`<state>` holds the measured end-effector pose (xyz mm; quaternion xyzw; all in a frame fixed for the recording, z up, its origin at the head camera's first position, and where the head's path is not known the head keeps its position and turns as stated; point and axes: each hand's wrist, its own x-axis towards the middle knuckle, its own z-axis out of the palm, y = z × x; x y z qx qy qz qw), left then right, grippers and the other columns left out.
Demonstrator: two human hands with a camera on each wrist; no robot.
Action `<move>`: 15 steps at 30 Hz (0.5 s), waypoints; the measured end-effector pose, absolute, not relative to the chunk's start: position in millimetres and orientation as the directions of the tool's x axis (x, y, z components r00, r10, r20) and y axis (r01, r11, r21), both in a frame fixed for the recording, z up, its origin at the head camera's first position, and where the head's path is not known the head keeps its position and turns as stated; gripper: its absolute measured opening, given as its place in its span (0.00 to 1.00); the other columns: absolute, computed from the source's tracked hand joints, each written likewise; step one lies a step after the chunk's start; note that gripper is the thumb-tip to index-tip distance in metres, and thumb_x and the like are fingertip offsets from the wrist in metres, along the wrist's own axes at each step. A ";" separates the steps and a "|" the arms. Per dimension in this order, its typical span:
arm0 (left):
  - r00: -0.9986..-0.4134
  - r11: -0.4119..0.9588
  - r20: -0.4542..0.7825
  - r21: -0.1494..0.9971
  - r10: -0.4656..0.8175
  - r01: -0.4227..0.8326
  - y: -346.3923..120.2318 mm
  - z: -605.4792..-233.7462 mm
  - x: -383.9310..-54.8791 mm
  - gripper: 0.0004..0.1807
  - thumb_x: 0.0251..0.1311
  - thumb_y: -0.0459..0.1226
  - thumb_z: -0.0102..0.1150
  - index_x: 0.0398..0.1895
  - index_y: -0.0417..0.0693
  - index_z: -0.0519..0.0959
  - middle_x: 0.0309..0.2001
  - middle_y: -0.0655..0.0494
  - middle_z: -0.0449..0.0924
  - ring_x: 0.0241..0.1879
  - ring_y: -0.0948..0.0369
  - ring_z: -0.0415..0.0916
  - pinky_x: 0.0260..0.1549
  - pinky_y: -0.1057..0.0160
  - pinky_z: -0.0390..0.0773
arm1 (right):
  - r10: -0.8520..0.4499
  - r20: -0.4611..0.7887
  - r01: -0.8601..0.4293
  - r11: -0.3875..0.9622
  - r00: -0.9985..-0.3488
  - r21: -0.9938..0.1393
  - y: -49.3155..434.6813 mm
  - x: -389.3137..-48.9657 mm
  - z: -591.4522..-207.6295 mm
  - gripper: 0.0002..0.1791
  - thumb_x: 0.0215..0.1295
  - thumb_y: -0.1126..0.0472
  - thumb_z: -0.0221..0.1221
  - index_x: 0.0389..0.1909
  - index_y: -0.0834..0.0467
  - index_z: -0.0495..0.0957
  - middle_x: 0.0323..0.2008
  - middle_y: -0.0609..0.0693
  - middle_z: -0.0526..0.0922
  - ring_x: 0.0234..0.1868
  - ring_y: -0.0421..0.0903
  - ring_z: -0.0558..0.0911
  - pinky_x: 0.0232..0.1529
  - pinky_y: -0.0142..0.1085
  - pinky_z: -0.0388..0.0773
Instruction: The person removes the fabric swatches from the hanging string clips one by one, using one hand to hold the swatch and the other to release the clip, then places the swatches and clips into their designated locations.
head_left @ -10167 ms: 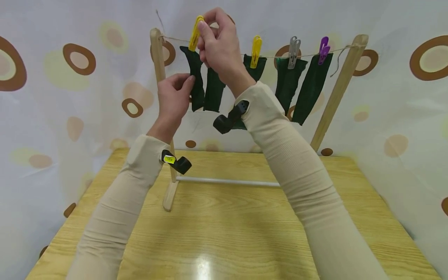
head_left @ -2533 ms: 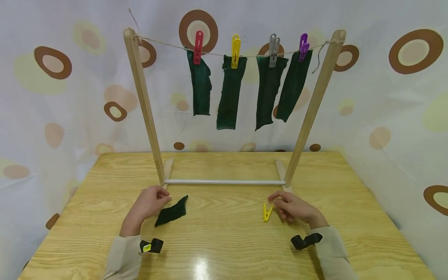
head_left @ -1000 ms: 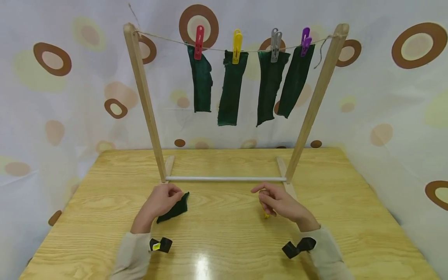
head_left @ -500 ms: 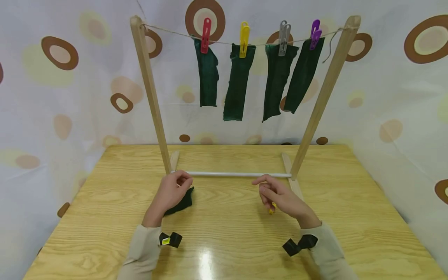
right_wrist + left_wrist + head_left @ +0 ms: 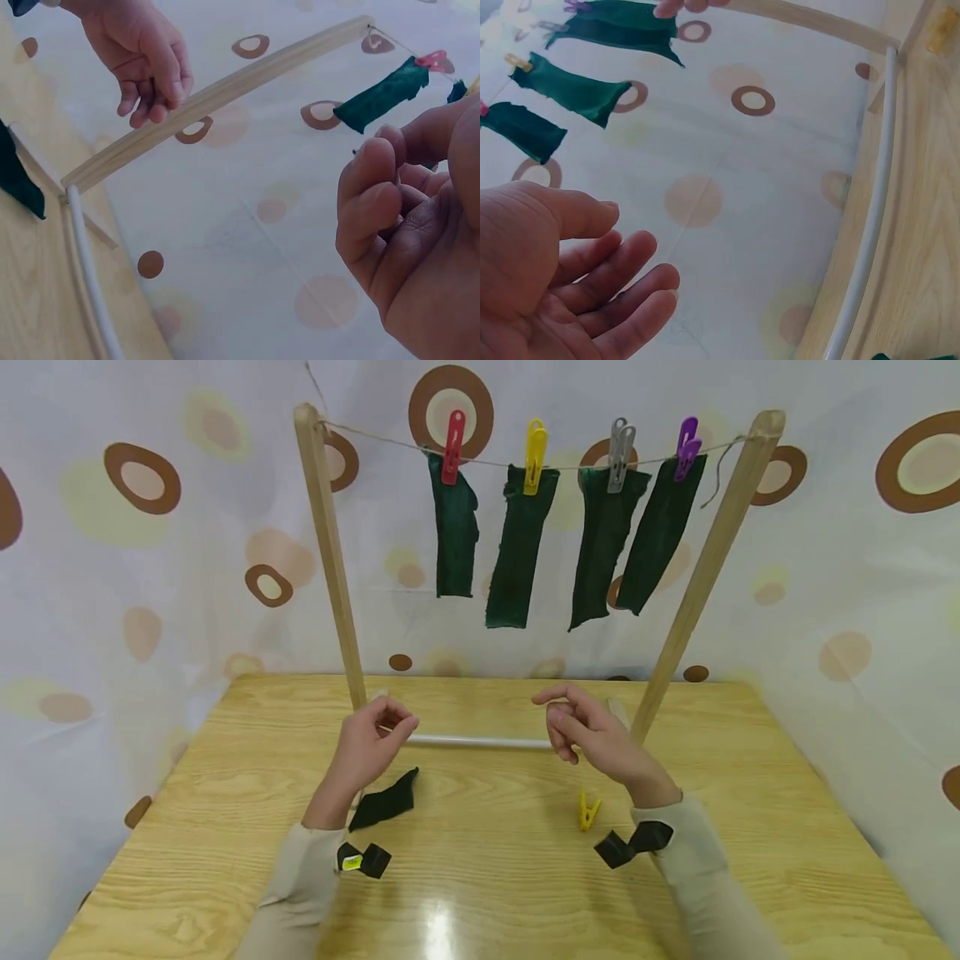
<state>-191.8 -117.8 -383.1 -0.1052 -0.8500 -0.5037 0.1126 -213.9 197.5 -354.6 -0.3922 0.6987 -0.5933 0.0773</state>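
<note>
My left hand [image 5: 367, 747] hovers above the table with loosely bent fingers, holding nothing. Below it a dark green cloth strip [image 5: 386, 800] lies on the wood. On the right, my right hand [image 5: 600, 739] is also raised and empty, its index finger pointing inward. Beneath that hand lies a yellow clothespin [image 5: 588, 811]. Several green strips hang from a string, held by a red clothespin [image 5: 453, 447], a yellow one, a grey clothespin [image 5: 619, 456] and a purple clothespin [image 5: 687, 450]. In the right wrist view, the right fingers [image 5: 367, 199] curl loosely around air.
The string runs between a left wooden post [image 5: 330, 547] and a right wooden post [image 5: 708, 568]. A white rod [image 5: 480, 742] joins their feet low across the table [image 5: 480, 877]. Behind stands a patterned backdrop [image 5: 187, 610].
Ten seconds ago my hands were at the leftmost strip, the right gripping a yellow clothespin; that strip and clothespin later lie on the table. In the last second both empty hands have risen.
</note>
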 end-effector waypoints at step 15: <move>-0.966 0.484 0.249 0.839 0.066 0.250 -124.1 -359.2 -199.9 0.08 0.65 0.38 0.58 0.37 0.40 0.79 0.35 0.47 0.80 0.35 0.58 0.76 0.39 0.64 0.76 | -0.639 0.406 -0.525 -0.003 -0.654 -0.851 174.7 -228.1 -307.1 0.12 0.76 0.65 0.43 0.56 0.56 0.65 0.20 0.50 0.68 0.17 0.45 0.68 0.17 0.33 0.68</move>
